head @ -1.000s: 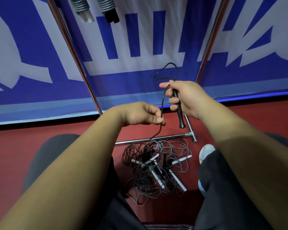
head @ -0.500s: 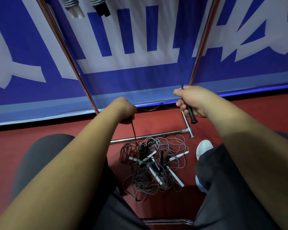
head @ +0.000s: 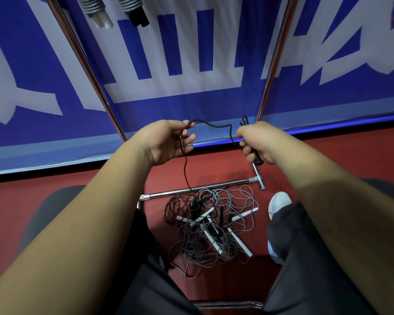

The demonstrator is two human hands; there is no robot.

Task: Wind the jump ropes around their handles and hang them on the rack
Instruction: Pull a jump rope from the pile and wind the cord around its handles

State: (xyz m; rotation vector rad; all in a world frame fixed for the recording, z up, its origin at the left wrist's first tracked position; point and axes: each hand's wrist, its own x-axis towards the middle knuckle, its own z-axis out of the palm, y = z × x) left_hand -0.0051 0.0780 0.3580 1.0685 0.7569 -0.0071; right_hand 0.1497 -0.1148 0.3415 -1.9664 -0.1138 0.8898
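Observation:
My right hand [head: 257,142] grips the black handle [head: 258,159] of a jump rope, its lower end sticking out below my fist. The black rope [head: 216,126] arcs from that fist across to my left hand [head: 168,142], which holds it between thumb and fingers. From there the rope hangs down to a tangled pile of ropes [head: 212,228] with white and black handles on the red floor. Two wound ropes, one with white handles [head: 98,12] and one with black handles [head: 134,10], hang at the top of the chrome rack [head: 84,62].
The rack's base bar [head: 198,189] lies on the floor just behind the pile, its right post [head: 275,55] rising beside my right hand. A blue and white banner [head: 191,64] stands behind. My knees and a white shoe [head: 279,202] flank the pile.
My left hand has risen and turned palm up, lifting the rope into an arc between both hands. My right hand stayed on the handle at about the same height.

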